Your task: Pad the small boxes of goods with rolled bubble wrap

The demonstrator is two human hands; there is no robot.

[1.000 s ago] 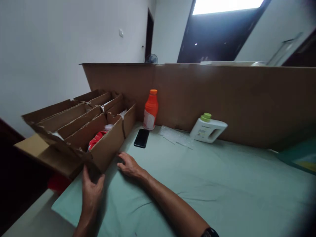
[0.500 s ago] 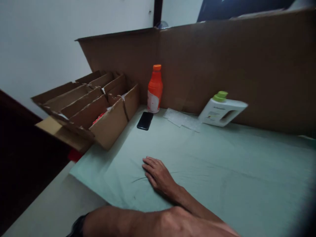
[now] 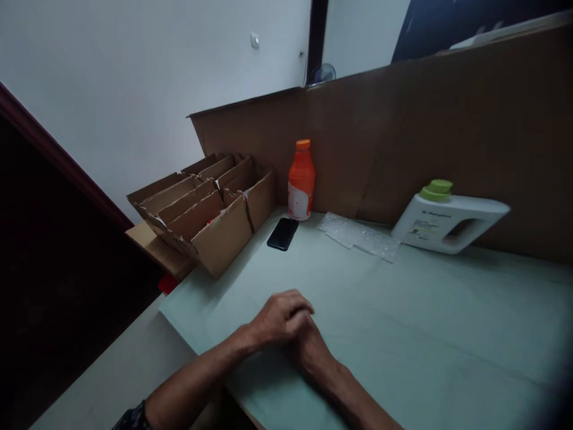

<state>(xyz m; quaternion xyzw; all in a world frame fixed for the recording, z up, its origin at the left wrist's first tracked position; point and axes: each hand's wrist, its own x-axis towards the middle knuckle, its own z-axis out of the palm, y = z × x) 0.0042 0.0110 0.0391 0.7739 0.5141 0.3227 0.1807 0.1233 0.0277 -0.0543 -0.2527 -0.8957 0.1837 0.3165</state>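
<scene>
My left hand (image 3: 277, 316) lies curled on top of my right hand (image 3: 313, 352) on the pale green mat (image 3: 425, 316), near its front left corner. Neither hand holds an object, and the right hand's fingers are hidden under the left. The nearest thing is an open cardboard box (image 3: 219, 242) with dividers, a little beyond my hands to the left. A black phone (image 3: 283, 233) lies flat beside the box. An orange bottle (image 3: 301, 179) stands upright behind the phone.
A tall cardboard wall (image 3: 403, 131) runs along the back of the mat. A white jug with a green cap (image 3: 447, 218) leans against it at the right. A bubble wrap sheet (image 3: 358, 236) lies between bottle and jug. Bare tabletop (image 3: 111, 370) shows left of the mat.
My hands left the cardboard box and drew back toward me. The left hand, out of view half a second ago, now rests on top of the right. The view shifted left.
</scene>
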